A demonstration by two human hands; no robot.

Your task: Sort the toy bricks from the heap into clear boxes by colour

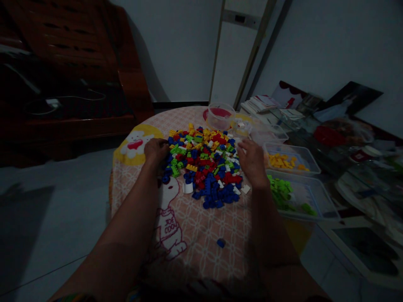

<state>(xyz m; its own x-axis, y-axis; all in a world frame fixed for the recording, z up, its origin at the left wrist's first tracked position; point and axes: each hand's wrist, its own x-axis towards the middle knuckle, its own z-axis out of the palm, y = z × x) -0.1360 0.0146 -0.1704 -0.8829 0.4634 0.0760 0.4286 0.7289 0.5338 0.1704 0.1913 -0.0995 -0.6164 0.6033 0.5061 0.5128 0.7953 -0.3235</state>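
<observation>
A mixed pile of plastic toy bricks [206, 161] in red, blue, yellow, green and white is spread over a round table with a patterned cloth [204, 226]. At the pile's left edge rests my left hand [156, 151], its fingers curled in; whatever they hold is too dark to make out. On the right side, my right hand [252, 159] has its fingertips drawn together at a white toy brick [238, 142]. Blue bricks [217, 195] gather at the near side of the pile. One blue brick [221, 243] lies apart, closer to me.
Right of the pile stand clear plastic boxes, one with yellow bricks [281, 161] and one with green bricks [280, 191]. A round clear tub [221, 115] sits at the table's far edge. Beyond the boxes is a cluttered glass surface [346, 167]. A wooden bench [72, 96] is at left.
</observation>
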